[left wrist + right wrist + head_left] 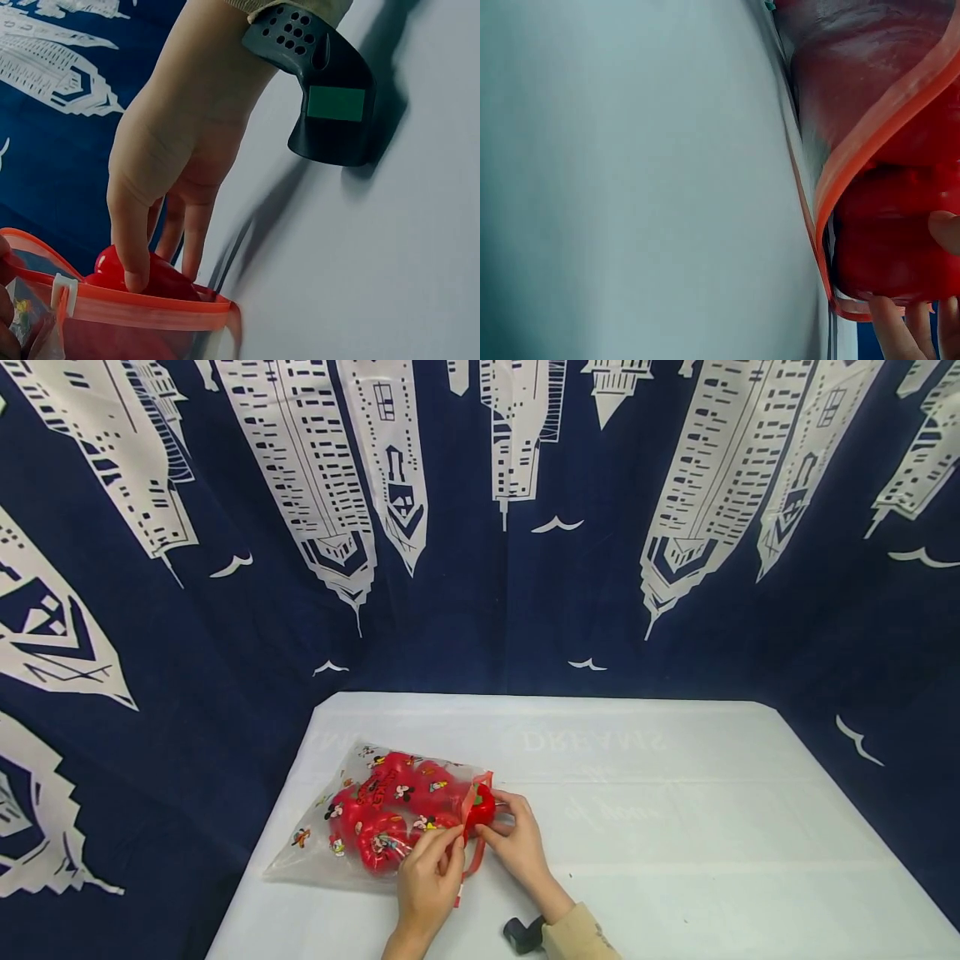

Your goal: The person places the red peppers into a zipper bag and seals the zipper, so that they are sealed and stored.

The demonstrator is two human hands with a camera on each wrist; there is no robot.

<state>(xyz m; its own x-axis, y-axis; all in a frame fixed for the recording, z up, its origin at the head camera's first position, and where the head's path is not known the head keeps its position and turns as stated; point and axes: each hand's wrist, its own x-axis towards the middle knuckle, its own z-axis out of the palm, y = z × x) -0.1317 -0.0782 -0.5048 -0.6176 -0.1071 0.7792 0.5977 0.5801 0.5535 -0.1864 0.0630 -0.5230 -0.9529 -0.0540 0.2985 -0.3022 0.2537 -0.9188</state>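
A clear zip bag (318,856) printed with cartoon figures lies on the table's left half, with several red bell peppers (381,843) inside. Its red-edged mouth gapes to the right. My left hand (427,881) pinches the near edge of that mouth. With thumb and fingers my right hand (522,843) grips a red bell pepper (482,808) with a green stem, right in the opening. In the left wrist view a white slider (64,295) sits on the red zip band. The right wrist view shows the held pepper (900,232) inside the band, thumb on its side.
The white table (697,827) stretches out to the right of the bag. Behind it hangs a dark blue cloth (510,618) with white building prints. A black wrist camera (334,97) sits on the right wrist, close over the table.
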